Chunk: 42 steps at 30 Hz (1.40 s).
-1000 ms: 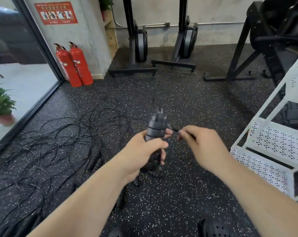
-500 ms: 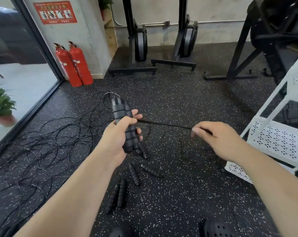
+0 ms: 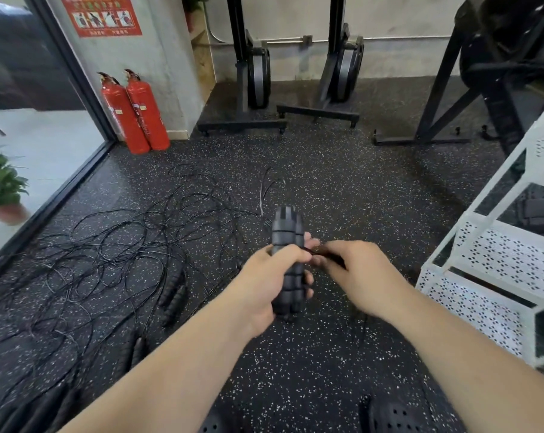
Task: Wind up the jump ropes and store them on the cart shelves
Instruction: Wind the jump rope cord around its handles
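The person holds a pair of black ribbed handles (image 3: 287,232) upright and side by side at the centre of the frame, so that they serve as a core for the rope to wrap on. The left hand (image 3: 266,285) comes in from the lower left, forearm angled up and inward. Its fingers (image 3: 307,278) are curled tight round the middle of both handles, with the thumb across the front pinning them together. The right hand (image 3: 363,276) reaches in from the lower right, back of the hand up, and pinches the thin black cord (image 3: 315,252) just beside the handles. This close hold looks meant to make each turn lie taut. Judged from this, one rope is mid-winding and not yet ready to store. The other jump ropes (image 3: 114,254) lie in a loose tangle on the speckled floor (image 3: 342,182) at centre left, with spare handles among them. The white cart (image 3: 498,264) stands at the right edge, near the right hand, so its perforated shelves are easy to reach; a dark object sits on a higher shelf, too shadowed to name
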### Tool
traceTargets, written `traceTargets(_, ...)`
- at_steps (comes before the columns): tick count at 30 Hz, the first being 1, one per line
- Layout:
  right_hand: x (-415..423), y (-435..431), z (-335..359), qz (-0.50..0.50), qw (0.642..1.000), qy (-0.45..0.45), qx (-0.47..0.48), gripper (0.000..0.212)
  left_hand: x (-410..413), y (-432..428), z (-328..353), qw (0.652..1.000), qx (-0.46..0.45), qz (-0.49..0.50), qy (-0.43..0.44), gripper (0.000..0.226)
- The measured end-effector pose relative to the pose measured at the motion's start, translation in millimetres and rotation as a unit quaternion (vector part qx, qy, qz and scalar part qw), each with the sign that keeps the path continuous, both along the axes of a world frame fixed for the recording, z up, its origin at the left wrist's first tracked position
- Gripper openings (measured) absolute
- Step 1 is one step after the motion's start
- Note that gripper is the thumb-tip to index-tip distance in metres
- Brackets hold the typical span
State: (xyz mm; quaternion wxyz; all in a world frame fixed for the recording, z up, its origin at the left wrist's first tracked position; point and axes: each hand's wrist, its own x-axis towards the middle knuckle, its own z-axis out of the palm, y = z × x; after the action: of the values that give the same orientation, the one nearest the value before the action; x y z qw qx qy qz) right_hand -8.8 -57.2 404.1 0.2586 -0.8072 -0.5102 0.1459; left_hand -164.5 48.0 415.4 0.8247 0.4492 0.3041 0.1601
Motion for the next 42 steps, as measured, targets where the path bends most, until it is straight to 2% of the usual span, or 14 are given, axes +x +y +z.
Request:
traceTargets(4,36,-13,18,0.019,0.998,0.024,-0.063,0.021,-9,32,9,0.998,0.015,0.068,0.0,0.035)
traceTargets(8,55,-24,23,-0.012,0.999,0.027,-0.034,0.021,-14,46,10,0.992,0.006,0.129,-0.003,0.03)
traceTargets(12,37,-15,16,-0.041,0.999,0.012,-0.001,0.02,-5,18,-4,0.996,0.003,0.079,0.032,0.039)
traceTargets(16,9,-4,3,-0.022,1.0,-0.004,-0.012,0.021,5,-16,-10,0.999,-0.026,0.013,0.021,0.034)
traceTargets(18,6,-2,0,-0.018,1.0,0.005,-0.015,0.02,7,-19,-9,0.999,-0.038,0.021,0.012,0.034)
traceTargets(22,26,-8,9,-0.001,0.998,0.03,-0.053,0.036,2,8,-2,0.998,-0.03,0.061,-0.005,0.034)
traceTargets(26,51,-22,20,-0.018,0.998,0.024,-0.046,0.03,-9,40,2,0.991,-0.03,0.132,-0.009,0.036)
traceTargets(28,51,-23,20,-0.033,0.999,0.014,-0.014,0.027,-10,40,3,0.991,-0.035,0.126,-0.017,0.034)
traceTargets(32,24,-13,16,-0.046,0.999,-0.002,0.023,0.024,-5,13,2,0.998,-0.046,0.024,-0.023,0.053)
traceTargets(34,11,-8,10,-0.027,0.999,-0.022,0.042,0.019,-1,-3,0,0.998,-0.045,-0.015,-0.032,0.043)
traceTargets(37,5,-3,4,-0.006,0.998,-0.047,0.044,0.021,3,-10,-4,0.998,-0.058,-0.012,-0.025,0.038)
traceTargets(40,16,-6,9,0.007,1.0,-0.024,-0.002,0.029,-1,10,-3,0.999,-0.039,0.016,-0.025,0.04)
traceTargets(42,29,-11,13,0.004,0.999,-0.009,-0.031,0.027,-5,27,-1,0.998,-0.026,0.055,-0.017,0.041)
